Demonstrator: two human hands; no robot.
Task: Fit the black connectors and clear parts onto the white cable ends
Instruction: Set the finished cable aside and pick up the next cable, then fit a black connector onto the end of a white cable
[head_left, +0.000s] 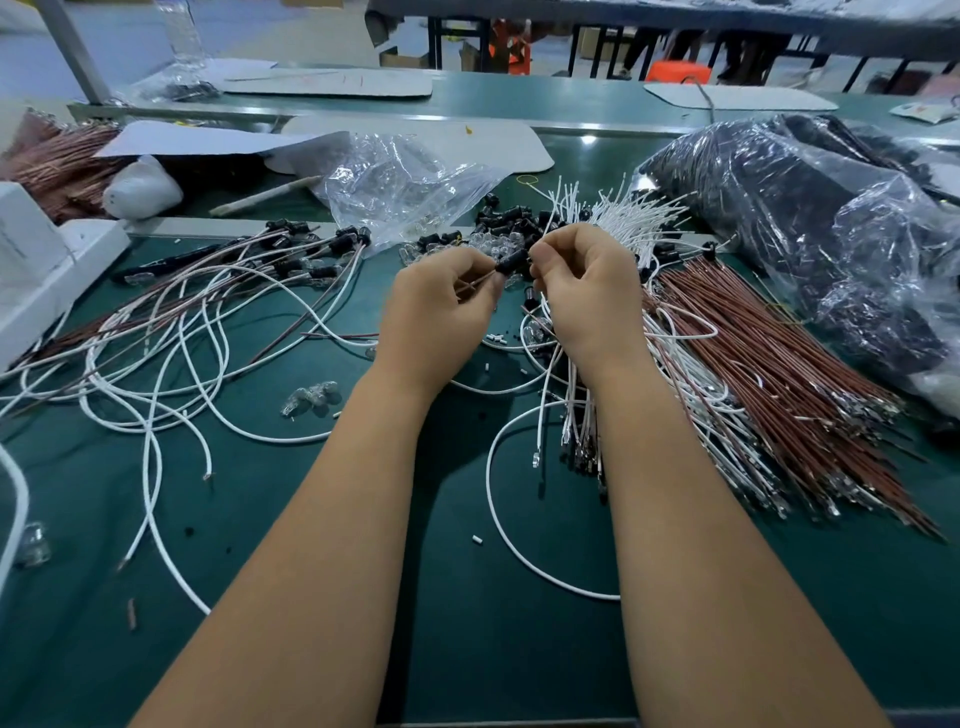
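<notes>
Mid-mat, left hand (441, 306) pinches a wire (475, 283), feeding it into the connector (511, 261) pinched steady by right hand (582, 291).

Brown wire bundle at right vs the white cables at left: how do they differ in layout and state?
The brown wire bundle lies straight and packed side by side, fanned on the green mat; the white cables sprawl in loose, crossing loops. Several white cables at left end in black connectors at the far end; the brown wires show only bare metal terminals at the near end. Both rest on the mat, untouched by either hand.
</notes>
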